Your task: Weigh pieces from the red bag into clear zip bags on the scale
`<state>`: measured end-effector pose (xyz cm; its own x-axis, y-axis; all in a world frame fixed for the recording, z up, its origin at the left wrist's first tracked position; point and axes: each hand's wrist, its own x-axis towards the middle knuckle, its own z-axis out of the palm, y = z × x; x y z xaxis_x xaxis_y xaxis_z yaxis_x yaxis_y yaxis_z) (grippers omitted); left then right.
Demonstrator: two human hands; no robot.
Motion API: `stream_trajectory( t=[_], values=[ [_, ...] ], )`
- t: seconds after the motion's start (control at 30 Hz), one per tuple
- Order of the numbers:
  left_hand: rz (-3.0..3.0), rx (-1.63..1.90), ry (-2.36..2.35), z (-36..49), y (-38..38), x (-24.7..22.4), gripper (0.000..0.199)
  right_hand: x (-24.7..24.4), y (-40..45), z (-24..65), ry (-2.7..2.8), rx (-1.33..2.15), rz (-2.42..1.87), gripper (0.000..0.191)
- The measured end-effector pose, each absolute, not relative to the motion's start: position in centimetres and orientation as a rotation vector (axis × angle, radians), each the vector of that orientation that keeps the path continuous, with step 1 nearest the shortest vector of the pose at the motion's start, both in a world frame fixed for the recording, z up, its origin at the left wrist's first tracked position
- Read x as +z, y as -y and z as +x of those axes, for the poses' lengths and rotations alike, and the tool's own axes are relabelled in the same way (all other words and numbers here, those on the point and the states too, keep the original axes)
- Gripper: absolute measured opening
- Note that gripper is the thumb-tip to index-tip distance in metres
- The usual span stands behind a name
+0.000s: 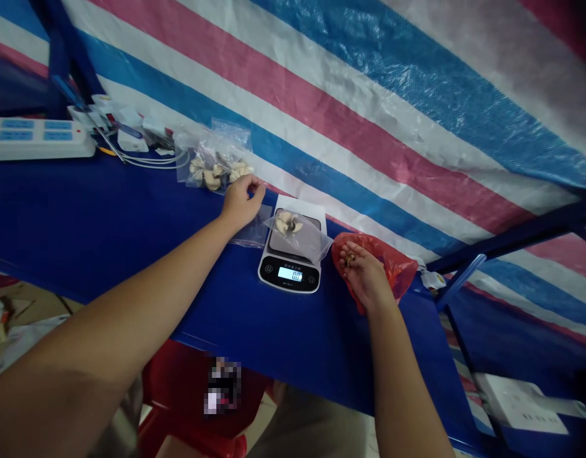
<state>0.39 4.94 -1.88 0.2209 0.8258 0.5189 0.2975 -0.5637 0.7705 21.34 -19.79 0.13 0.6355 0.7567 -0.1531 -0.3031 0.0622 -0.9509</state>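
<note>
My left hand (244, 202) is closed, thumb and fingers together, above the flat clear bags (254, 230) left of the scale. What it pinches, if anything, is too small to make out. A digital kitchen scale (293, 277) shows 0.0 on its lit display. Across its plate lies a clear plastic bag (306, 240) holding a few pale pieces (287, 222). My right hand (366, 275) is palm up with fingers partly curled, cupping small brownish pieces (350, 259). It rests over the red plastic bag (398, 259), whose contents are hidden.
Behind my left hand sit clear bags with pale chunks (211, 172). Farther left are cables (147, 158) and a white power strip (39, 138). A striped tarp (293, 89) closes off the back of the blue table (106, 210). Below its front edge is a red stool (178, 375).
</note>
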Motion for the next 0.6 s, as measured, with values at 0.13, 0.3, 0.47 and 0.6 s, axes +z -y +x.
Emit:
stream_trajectory(
  t=[0.13, 0.3, 0.47, 0.6],
  values=[
    [1.935, 1.285, -1.136, 1.0, -5.1, -2.3, 0.011, 0.5, 20.1, 21.3, 0.399, 0.841, -1.252, 0.034],
    [1.950, 1.225, -1.177, 1.3, -5.1, -2.2, 0.010, 0.4, 20.1, 21.4, 0.443, 0.755, -1.276, 0.031],
    [1.941, 1.220, -1.192, 1.4, -5.2, -2.3, 0.008, -0.2, 20.0, 21.4, 0.476, 0.723, -1.292, 0.037],
    [1.933, 1.212, -1.191, 1.4, -5.2, -2.4, 0.009, -0.5, 19.9, 21.4, 0.505, 0.705, -1.320, 0.045]
  ],
)
